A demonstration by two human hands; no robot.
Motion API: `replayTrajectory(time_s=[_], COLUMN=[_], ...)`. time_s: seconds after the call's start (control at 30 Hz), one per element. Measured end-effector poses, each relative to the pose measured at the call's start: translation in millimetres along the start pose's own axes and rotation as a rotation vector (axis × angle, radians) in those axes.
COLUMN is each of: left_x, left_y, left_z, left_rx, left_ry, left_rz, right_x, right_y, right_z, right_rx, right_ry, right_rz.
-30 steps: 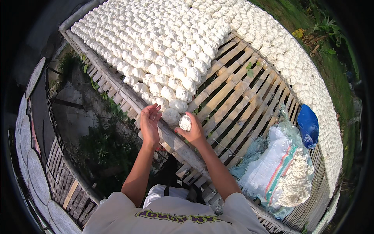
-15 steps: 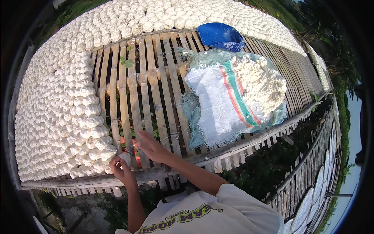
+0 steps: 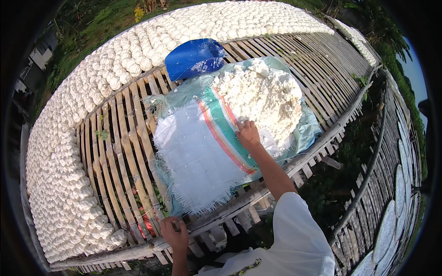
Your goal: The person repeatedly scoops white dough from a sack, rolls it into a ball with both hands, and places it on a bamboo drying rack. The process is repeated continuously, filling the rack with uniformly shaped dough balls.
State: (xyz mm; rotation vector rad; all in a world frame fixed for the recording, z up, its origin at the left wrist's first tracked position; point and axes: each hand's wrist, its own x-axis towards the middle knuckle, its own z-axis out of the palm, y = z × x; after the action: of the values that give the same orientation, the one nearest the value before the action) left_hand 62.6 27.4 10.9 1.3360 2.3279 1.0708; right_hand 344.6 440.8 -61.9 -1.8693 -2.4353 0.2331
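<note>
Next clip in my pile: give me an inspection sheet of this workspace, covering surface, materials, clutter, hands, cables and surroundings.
Surface: bamboo slats with gaps, edged by a wooden pole.
Materials: crumbly white mass on a striped woven sack; blue container beside them; rows of white lumps along the far and left sides.
Clutter: green sprig on the slats; something red showing through gaps, unclear what.
Hands: right hand at the mass's near edge, over the sack; left hand, fingers curled, by the pole. Whether either grips anything is unclear.
Cables: nothing seen.
Surroundings: grass beyond; pale round discs at right.
</note>
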Motion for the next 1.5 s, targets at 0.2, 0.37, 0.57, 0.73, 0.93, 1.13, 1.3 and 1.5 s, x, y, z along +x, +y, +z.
replayTrajectory(time_s=[0.2, 0.37, 0.57, 0.73, 0.93, 1.13, 1.3, 1.5], left_x=[4, 7, 7, 9, 10, 15, 15, 13], left_y=[-1, 4, 6, 5, 6, 11, 16, 13], left_z=[7, 15, 14, 15, 14, 11, 11, 12], left_rx=[-0.004, 0.072, 0.126, 0.098, 0.148, 0.331, 0.433, 0.411], left_ry=[0.053, 0.099, 0.112, 0.083, 0.043, -0.143, -0.140, -0.164], left_rz=[-0.151, -0.138, -0.109, -0.111, -0.095, -0.302, -0.329, -0.307], right_x=[-6, 21, 9, 20, 28, 13, 0, -6], right_y=[57, 91, 68, 73, 56, 61, 68, 80], right_z=[-59, -61, -34, -36, -5, -13, -22, -11], right_rx=[-0.012, -0.165, 0.165, 0.140, -0.049, 0.018, 0.130, 0.193], right_ry=[0.156, 0.277, 0.121, 0.251, 0.141, 0.176, 0.157, 0.191], right_rz=[0.027, 0.188, 0.132, 0.069, 0.066, -0.063, -0.213, -0.218])
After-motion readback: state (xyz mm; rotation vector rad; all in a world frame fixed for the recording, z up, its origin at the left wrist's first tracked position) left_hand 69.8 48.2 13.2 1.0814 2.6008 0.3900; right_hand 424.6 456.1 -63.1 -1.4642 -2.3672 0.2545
